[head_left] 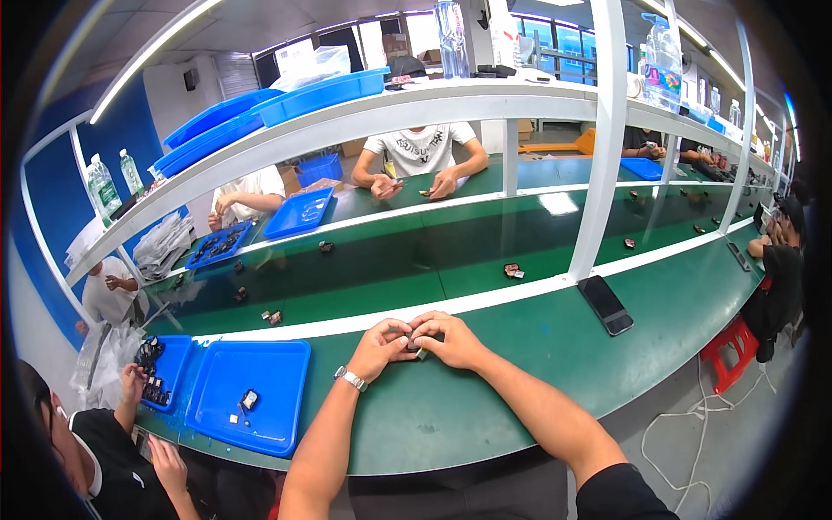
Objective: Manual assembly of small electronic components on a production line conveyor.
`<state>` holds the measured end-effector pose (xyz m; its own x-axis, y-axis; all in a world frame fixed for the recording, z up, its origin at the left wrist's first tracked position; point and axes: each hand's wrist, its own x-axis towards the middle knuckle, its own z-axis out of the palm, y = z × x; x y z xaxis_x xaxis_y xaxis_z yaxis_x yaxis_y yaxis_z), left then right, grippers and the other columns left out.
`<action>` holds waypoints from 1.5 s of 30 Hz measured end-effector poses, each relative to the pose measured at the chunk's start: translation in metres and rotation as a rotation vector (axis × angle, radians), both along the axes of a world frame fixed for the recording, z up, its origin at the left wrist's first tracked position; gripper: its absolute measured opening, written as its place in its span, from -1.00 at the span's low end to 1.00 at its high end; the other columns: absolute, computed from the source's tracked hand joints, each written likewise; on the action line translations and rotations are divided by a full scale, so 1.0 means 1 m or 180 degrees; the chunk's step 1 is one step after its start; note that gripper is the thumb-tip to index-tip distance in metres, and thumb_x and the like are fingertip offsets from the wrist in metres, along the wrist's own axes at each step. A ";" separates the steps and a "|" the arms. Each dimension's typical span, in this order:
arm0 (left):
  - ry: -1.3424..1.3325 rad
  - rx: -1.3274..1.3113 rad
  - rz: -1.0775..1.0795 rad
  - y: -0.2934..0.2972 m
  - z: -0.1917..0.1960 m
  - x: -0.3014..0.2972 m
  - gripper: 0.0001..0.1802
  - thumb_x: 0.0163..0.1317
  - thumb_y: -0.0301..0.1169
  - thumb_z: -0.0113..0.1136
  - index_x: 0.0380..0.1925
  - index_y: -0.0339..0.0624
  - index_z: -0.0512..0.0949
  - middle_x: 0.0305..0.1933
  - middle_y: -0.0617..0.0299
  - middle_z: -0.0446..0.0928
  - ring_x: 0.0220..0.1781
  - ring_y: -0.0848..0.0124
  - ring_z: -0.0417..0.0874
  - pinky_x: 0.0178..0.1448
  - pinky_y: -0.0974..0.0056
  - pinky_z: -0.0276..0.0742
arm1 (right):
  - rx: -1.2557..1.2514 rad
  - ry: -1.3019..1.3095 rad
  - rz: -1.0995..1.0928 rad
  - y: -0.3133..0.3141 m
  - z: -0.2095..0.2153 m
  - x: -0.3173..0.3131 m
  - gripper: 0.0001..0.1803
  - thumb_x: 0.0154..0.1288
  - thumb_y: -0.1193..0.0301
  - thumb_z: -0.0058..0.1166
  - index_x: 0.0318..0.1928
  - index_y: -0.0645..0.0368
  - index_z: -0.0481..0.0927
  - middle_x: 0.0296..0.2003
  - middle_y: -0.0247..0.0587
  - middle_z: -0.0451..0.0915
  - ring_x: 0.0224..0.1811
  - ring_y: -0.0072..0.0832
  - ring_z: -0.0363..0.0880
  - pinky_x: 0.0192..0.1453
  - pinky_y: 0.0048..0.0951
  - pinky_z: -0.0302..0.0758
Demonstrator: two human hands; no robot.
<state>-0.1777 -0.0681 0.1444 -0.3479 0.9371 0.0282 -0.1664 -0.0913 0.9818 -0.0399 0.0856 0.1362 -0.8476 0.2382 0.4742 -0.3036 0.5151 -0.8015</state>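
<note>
Over the green table, right in front of me, my two hands meet at a small dark part with a pale end. The fingertips of my left hand pinch it from one side. From the other side, thumb and fingers of my right hand close on the same part. Much of it is hidden by the fingers, so its exact kind does not show. A silver watch circles my left wrist. To the left lies a blue tray with a small black part on a short lead inside.
A black phone lies right of my hands. Beyond a white rail, a green belt carries scattered small parts. White posts hold a shelf above. A co-worker's hand reaches into another blue tray at left.
</note>
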 end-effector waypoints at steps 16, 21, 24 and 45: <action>0.0134 -0.0104 0.0075 0.001 0.006 0.008 -0.71 0.37 -0.58 0.00 0.08 -0.24 0.41 0.05 0.09 0.53 0.04 0.35 0.62 0.09 0.27 0.68 | 0.0212 -0.0043 -0.0567 -0.010 -0.001 0.000 -0.89 0.16 0.43 0.24 -0.29 0.14 0.71 -0.03 -0.28 0.56 0.02 -0.37 0.51 0.11 -0.36 0.48; 0.0144 -0.0068 0.0044 0.002 -0.002 0.000 -0.66 0.39 -0.58 -0.05 0.16 -0.26 0.36 0.09 0.04 0.52 0.07 0.32 0.62 0.14 0.24 0.66 | 0.0841 0.0103 -0.1011 -0.021 0.002 0.001 -0.88 0.14 0.41 0.25 -0.30 0.11 0.71 -0.06 -0.30 0.56 0.10 -0.32 0.45 0.16 -0.34 0.46; 0.0063 0.0018 0.0031 0.003 -0.003 0.000 -0.69 0.41 -0.57 -0.07 0.14 -0.28 0.37 0.09 0.03 0.52 0.08 0.30 0.62 0.16 0.22 0.65 | 0.0894 0.0162 -0.1048 -0.022 0.002 0.001 -0.88 0.14 0.41 0.24 -0.29 0.11 0.72 -0.06 -0.32 0.56 0.10 -0.33 0.45 0.17 -0.34 0.46; -0.0057 0.0248 0.0195 0.006 -0.010 -0.002 -0.73 0.39 -0.61 -0.04 0.07 -0.30 0.37 0.08 0.01 0.53 0.11 0.26 0.61 0.18 0.17 0.64 | 0.0563 0.0259 -0.1086 -0.033 0.001 -0.005 -0.82 0.14 0.46 0.22 -0.20 0.06 0.72 0.09 -0.26 0.54 0.20 -0.22 0.41 0.28 -0.24 0.39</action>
